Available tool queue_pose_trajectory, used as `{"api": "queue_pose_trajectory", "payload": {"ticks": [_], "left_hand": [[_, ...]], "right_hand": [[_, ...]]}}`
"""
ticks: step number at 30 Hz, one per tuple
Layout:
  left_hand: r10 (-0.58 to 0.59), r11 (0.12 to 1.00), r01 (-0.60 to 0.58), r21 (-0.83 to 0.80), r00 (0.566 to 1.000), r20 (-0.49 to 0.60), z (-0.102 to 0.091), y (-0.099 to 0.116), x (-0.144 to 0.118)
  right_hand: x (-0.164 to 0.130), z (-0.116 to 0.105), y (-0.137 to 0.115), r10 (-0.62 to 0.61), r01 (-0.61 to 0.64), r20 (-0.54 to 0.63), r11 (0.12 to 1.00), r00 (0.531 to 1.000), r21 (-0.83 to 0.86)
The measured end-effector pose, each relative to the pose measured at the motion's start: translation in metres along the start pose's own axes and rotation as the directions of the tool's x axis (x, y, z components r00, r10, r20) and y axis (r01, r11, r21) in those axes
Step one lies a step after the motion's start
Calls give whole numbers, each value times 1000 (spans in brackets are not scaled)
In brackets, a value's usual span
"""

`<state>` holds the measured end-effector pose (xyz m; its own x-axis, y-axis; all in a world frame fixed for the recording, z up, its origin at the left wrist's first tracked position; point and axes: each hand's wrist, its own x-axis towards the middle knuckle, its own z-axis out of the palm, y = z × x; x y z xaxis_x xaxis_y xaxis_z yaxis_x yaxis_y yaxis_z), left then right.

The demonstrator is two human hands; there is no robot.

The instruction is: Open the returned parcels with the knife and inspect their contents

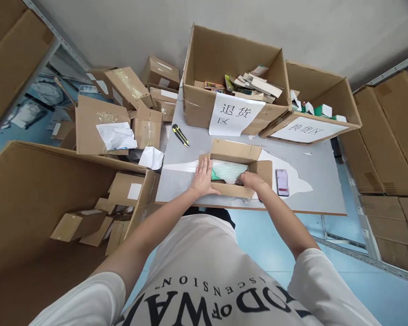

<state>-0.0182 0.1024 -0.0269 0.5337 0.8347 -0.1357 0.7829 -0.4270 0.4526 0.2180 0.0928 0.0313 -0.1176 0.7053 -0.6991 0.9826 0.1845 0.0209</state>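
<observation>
A small open cardboard box (236,148) stands on the table in front of me, its flaps folded outward. In it lies a green and white item wrapped in pale foam sheet (229,171). My left hand (203,178) rests on the box's left end, fingers stretched out and thumb spread along the front. At the other end, my right hand (251,180) reaches inside with curled fingers, closed on the wrapped item's right end; the fingertips are partly hidden. A phone (282,182) lies to the right of the box. A yellow and black box cutter (181,135) lies farther back on the left.
Two large labelled cartons stand at the back: one (199,106) holds several thin boxes, the other (352,118) green and white items. Left are piled cardboard boxes (95,117) and a big carton (71,158) with small boxes inside. Torn white paper (292,174) lies on the grey table (326,181).
</observation>
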Motion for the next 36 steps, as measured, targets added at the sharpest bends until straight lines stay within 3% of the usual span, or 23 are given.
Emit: {"api": "queue_pose_trajectory", "payload": {"ticks": [3,6,9,11,15,18,20,22,24,29,36], "left_hand": [[-7,1000,7,-4,1000,1,-1,1,-1],[-7,1000,7,1,1000,3,-1,1,-1],[-3,1000,3,10,1000,-1,-1,0,-1],[-4,1000,4,14,1000,-3,-1,0,-1],[-8,1000,8,18,1000,10,-1,0,-1],[-21,1000,21,20,1000,11,-1,1,-1],[-29,999,29,20,1000,6,-1,1,0],[-28,999,28,17,1000,0,-1,1,0],[-25,1000,25,11,1000,-6,-1,0,0],[-31,1000,31,-1,999,-16,1,1,0],[-39,999,39,4,999,-3,-2,2,2]], "right_hand": [[11,-1,1,-137,136,-113,991,984,-19],[15,-5,2,-190,177,-252,981,949,-74],[13,-4,5,-222,198,-424,975,878,-101],[11,-2,8,-225,209,-503,974,834,-88],[13,0,14,-137,152,-572,988,809,-22],[22,-1,15,-239,243,-530,968,813,-64],[29,-1,15,-369,353,-420,928,829,-117],[37,2,16,-418,392,-302,909,857,-144],[44,5,16,-404,372,-251,913,880,-164],[60,14,9,-407,373,-220,910,886,-181],[77,19,-11,-290,245,-156,935,944,-258]]}}
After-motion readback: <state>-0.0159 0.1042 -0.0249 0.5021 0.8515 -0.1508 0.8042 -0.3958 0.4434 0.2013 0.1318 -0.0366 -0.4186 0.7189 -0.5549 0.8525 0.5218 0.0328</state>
